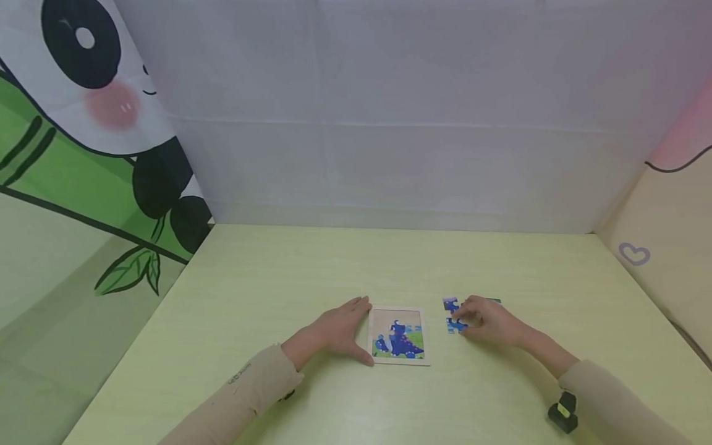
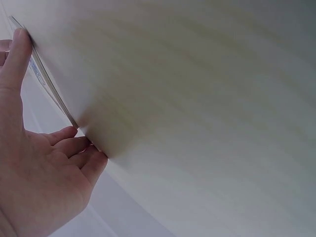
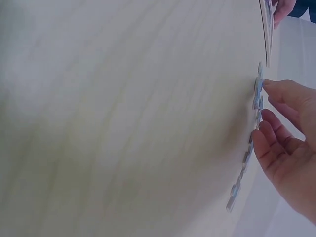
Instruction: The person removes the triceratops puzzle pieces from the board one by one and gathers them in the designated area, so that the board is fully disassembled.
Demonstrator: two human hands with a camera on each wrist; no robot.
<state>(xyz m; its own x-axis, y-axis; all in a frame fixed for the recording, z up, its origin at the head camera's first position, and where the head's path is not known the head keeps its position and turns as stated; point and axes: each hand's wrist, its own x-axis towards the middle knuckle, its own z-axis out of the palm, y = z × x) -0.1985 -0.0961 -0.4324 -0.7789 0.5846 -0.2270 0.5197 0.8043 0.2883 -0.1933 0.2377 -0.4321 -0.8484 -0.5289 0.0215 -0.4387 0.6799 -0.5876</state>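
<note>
A small wooden-framed jigsaw board (image 1: 399,363) lies on the table, with a blue dinosaur picture partly put together inside it. My left hand (image 1: 340,332) is spread along its left side, thumb at the near corner and fingertips by the far corner. To the board's right lie several loose puzzle pieces (image 1: 449,304). Over them is my right hand (image 1: 492,322), its thumb and index finger pinching a blue puzzle piece (image 1: 457,326) at table level. In the right wrist view the thumb (image 3: 281,91) touches the row of pieces (image 3: 257,98), fingertips close beside it.
Under everything is a pale wood-grain table (image 1: 311,266). A light cloth wall (image 1: 400,167) rises behind its far edge, and a panda-printed panel (image 1: 128,142) stands at the left. On the right side panel is a drawn heart (image 1: 634,254).
</note>
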